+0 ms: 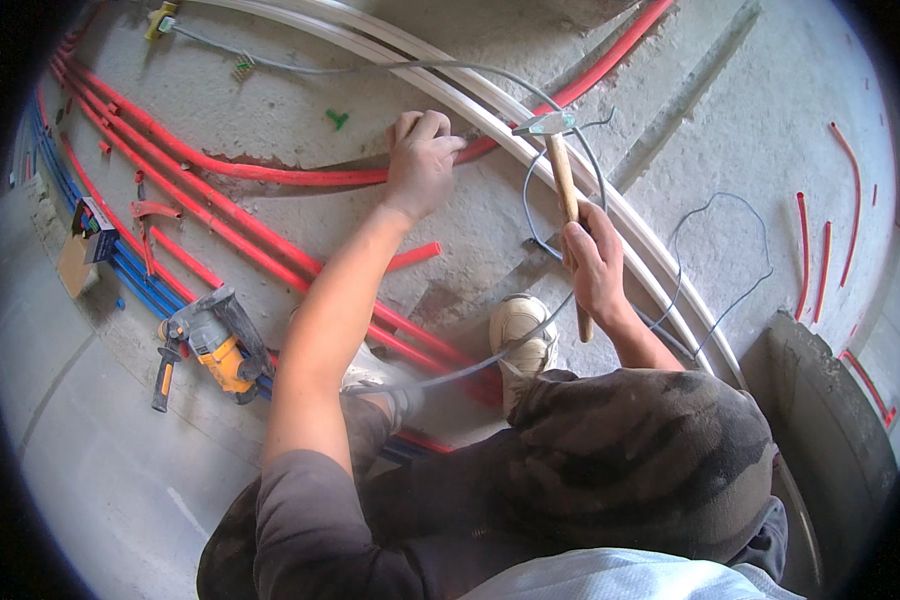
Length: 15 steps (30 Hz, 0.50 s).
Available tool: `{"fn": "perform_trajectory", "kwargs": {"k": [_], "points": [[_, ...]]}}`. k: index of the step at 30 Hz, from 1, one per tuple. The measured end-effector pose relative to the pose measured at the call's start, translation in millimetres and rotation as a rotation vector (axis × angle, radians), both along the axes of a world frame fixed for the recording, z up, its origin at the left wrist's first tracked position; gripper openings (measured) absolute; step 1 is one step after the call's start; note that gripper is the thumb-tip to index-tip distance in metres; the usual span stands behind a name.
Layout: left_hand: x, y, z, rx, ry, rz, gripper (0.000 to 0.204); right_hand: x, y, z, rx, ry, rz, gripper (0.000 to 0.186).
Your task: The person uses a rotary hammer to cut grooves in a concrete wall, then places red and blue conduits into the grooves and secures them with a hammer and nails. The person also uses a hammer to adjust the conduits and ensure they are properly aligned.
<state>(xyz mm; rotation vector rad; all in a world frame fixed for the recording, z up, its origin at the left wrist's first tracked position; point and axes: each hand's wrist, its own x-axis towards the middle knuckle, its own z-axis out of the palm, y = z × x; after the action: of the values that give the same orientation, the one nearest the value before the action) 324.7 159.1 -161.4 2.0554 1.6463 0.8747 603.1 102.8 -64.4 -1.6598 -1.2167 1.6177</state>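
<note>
My right hand (595, 260) grips the wooden handle of a hammer (562, 175), whose metal head is raised at upper centre, with grey cable loops around it. My left hand (422, 160) has its fingers curled in a pinch just above a thick red conduit (290, 176) lying in a chased groove; what, if anything, is between the fingertips is hidden. Two white conduits (640, 230) run diagonally behind the hammer. A grey cable (440, 370) crosses in front of my shoes (520, 330).
Red conduits (230, 220) and blue pipes (140, 280) run along the left. A yellow power drill (220, 355), an open box (80, 255) and green fittings (336, 118) lie about. A concrete ledge (810, 390) borders the lower right; short red pipes (802, 250) are beyond.
</note>
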Motion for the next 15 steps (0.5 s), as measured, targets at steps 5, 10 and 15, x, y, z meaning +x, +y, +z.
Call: {"fn": "perform_trajectory", "kwargs": {"k": [5, 10, 15], "points": [[-0.8, -11.5, 2.1, -0.034, -0.020, 0.060, 0.014, -1.5, -0.5, 0.8, -0.014, -0.030, 0.044, 0.029], [7.9, -13.6, 11.7, -0.014, 0.077, 0.077, 0.019, 1.6, -0.6, 6.1, 0.056, -0.145, 0.099, 0.030], [22.7, -26.6, 21.6, -0.102, 0.159, 0.172, 0.020, 7.6, -8.7, 19.9, 0.349, -0.374, 0.308, 0.035]]}}
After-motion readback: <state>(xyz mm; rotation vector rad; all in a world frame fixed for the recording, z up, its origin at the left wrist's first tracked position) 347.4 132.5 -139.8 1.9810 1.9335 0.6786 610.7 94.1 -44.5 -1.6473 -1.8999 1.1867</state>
